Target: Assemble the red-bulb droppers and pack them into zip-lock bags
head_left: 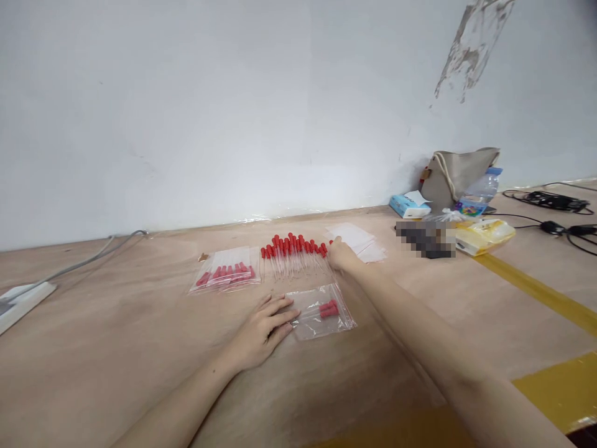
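Observation:
A clear zip bag (308, 328) lies flat in front of me with a few red-bulbed droppers (329, 308) inside. My left hand (265, 326) rests on the bag's left edge, its fingers stretched out and apart. Beyond the bag, several loose droppers (291, 249) lie in a row, red bulbs toward the wall and thin clear tubes toward me. At the right end of that row my right hand (341, 255) is closed on a dropper; its red bulb shows beside the fingers and its tube is mostly hidden.
Filled bags (226, 274) with red-bulbed droppers are stacked left of the row. White paper sheets (357, 239) lie behind my right hand. Farther right are a blue tissue pack (409, 206), a beige bag (466, 171), a yellow pack (485, 235) and black cables (555, 202). A power strip (25, 305) sits far left.

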A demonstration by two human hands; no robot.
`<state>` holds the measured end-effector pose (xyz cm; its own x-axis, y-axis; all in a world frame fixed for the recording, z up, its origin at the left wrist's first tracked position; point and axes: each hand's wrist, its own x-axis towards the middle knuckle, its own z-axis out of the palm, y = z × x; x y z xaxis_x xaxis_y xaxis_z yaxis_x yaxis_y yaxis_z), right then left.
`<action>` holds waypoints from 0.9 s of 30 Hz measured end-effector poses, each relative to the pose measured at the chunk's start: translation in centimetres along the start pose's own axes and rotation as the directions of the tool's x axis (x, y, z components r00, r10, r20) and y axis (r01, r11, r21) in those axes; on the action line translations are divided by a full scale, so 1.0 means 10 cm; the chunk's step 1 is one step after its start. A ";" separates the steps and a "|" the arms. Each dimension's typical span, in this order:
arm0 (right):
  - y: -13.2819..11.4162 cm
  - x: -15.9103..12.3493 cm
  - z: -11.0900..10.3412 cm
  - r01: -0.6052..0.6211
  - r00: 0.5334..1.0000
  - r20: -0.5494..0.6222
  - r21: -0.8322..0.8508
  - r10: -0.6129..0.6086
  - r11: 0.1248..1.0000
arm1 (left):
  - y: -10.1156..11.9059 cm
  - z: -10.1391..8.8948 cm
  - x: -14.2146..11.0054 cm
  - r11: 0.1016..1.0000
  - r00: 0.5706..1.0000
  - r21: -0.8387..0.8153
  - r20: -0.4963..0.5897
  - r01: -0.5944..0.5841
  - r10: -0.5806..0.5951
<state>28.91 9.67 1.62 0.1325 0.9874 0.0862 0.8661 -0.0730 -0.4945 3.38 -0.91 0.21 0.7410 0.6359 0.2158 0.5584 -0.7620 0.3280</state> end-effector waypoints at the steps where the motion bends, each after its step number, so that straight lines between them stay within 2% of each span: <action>1: 0.02 -0.03 -0.03 -0.017 1.000 -0.015 -0.002 0.017 1.000 | 0.00 0.00 0.00 1.000 1.000 -0.001 0.003 0.002 -0.002; 3: 0.08 -0.14 -0.10 -0.042 0.998 -0.054 0.052 0.045 0.998 | 0.00 0.00 0.00 1.000 1.000 -0.005 0.010 0.011 -0.011; 5: 0.18 -0.29 -0.17 -0.020 0.998 -0.052 0.245 0.034 0.969 | 0.01 -0.01 0.00 1.000 1.000 -0.010 0.016 0.019 -0.019; 8: 0.34 -0.53 -0.19 -0.029 0.999 -0.014 0.619 0.047 0.785 | 0.03 -0.02 0.01 0.999 1.000 -0.019 0.016 0.025 -0.025; 10: 0.40 -0.67 -0.13 -0.027 0.995 -0.042 0.770 0.094 0.637 | 0.03 -0.02 0.01 0.999 0.999 -0.024 0.016 0.028 -0.027; 13: 0.42 -0.79 -0.03 -0.043 0.982 -0.049 0.882 0.182 0.469 | 0.03 -0.02 0.01 0.999 0.999 -0.021 0.021 0.032 -0.031; 15: 0.39 -0.85 0.03 -0.078 0.976 -0.008 0.921 0.218 0.383 | 0.03 -0.01 0.01 0.999 0.999 -0.015 0.023 0.031 -0.031; 19: 0.33 -0.97 0.06 -0.175 0.978 0.137 0.951 0.160 0.253 | 0.04 -0.01 0.00 0.999 0.999 -0.001 0.011 0.039 -0.039; 22: 0.36 -1.02 0.01 -0.224 0.974 0.208 0.940 0.089 0.257 | 0.04 0.00 0.00 0.998 0.998 0.003 -0.013 0.058 -0.058; 24: 0.41 -1.03 -0.04 -0.246 0.966 0.257 0.907 0.014 0.341 | 0.04 0.00 -0.01 0.998 0.998 0.008 -0.019 0.066 -0.066; 27: 0.50 -1.01 -0.09 -0.222 0.928 0.342 0.825 -0.147 0.519 | 0.04 0.00 -0.01 0.998 0.998 0.016 -0.023 0.063 -0.062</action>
<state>32.36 -0.83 -0.91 -0.1687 0.9752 -0.1432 0.0222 -0.1414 -0.9897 3.51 -1.26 0.26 0.6962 0.6846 0.2156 0.6095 -0.7226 0.3261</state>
